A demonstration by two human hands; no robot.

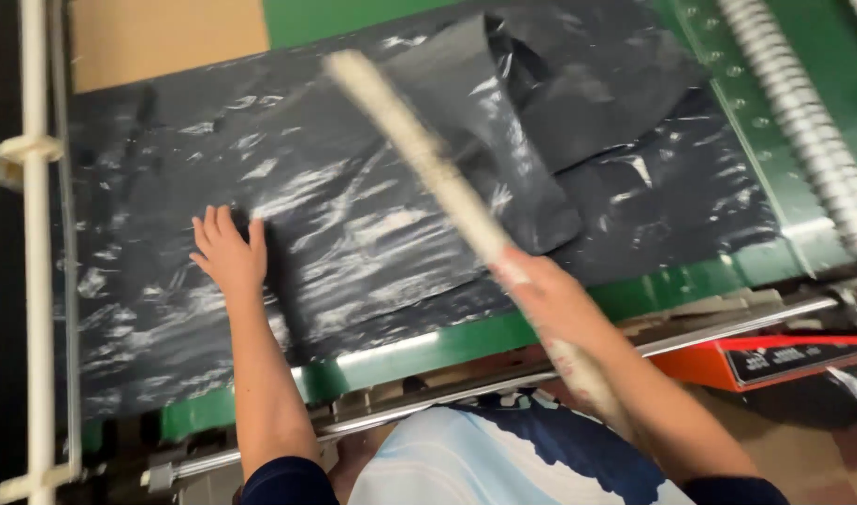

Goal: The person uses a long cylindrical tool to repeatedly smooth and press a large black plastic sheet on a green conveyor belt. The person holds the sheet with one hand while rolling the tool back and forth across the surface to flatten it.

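Black plastic sheeting and a pale stick

The glossy, wrinkled black plastic sheeting (353, 234) lies spread flat over the green counter (400, 351), one flap folded up. The long pale stick (428, 159), blurred, slants diagonally above it.

Both forearms bare, dark navy sleeves pushed up past elbows — shirt front w/ pale blue, white & navy print.
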